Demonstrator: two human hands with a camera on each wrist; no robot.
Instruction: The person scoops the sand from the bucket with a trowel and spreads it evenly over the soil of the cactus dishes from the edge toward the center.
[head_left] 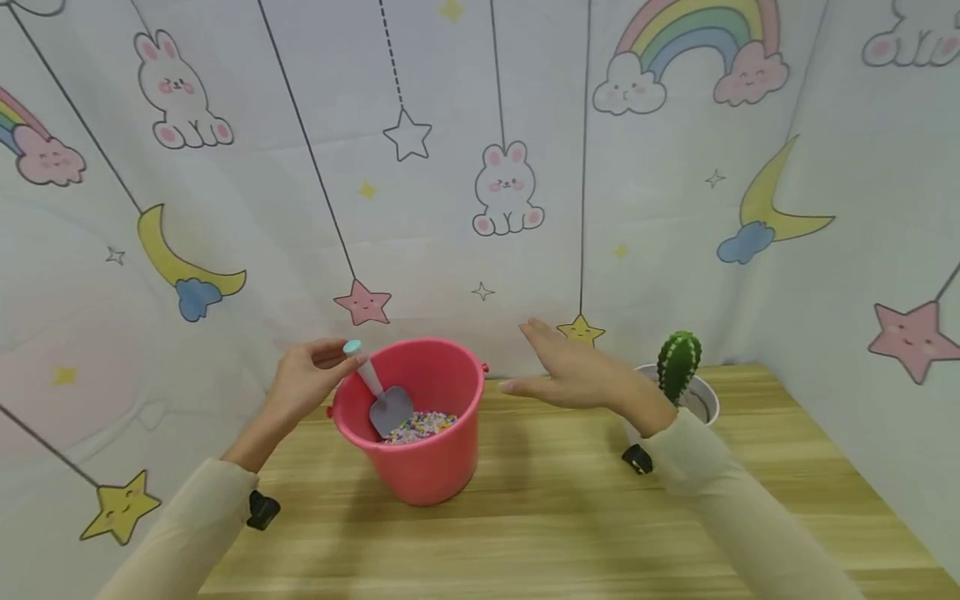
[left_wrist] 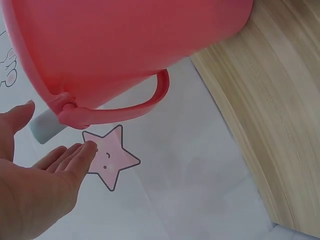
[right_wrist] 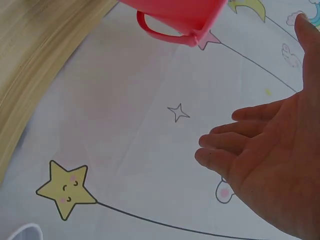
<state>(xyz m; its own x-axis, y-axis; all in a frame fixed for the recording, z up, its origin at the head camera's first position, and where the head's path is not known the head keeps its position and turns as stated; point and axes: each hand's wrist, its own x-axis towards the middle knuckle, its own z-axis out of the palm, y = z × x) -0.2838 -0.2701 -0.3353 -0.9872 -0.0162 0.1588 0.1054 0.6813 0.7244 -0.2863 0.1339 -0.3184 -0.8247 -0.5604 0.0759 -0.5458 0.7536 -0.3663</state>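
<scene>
A pink bucket (head_left: 431,471) stands on the wooden table (head_left: 555,525). Inside it lie coloured beads (head_left: 423,425) and a grey scoop (head_left: 390,408) whose teal-tipped handle leans on the left rim. My left hand (head_left: 330,358) is at that handle's tip. In the left wrist view the handle end (left_wrist: 46,126) lies between the thumb and the straight fingers (left_wrist: 70,157), and no grip shows. My right hand (head_left: 558,375) hovers flat with its fingers straight, just right of the bucket, touching nothing. Both wrist views see the bucket (left_wrist: 125,45) (right_wrist: 175,12) from below.
A green cactus (head_left: 678,362) in a white pot (head_left: 705,404) stands behind my right wrist. Printed fabric with stars, moons and rabbits walls the table at the back and on both sides. The table's front edge runs beneath my forearms.
</scene>
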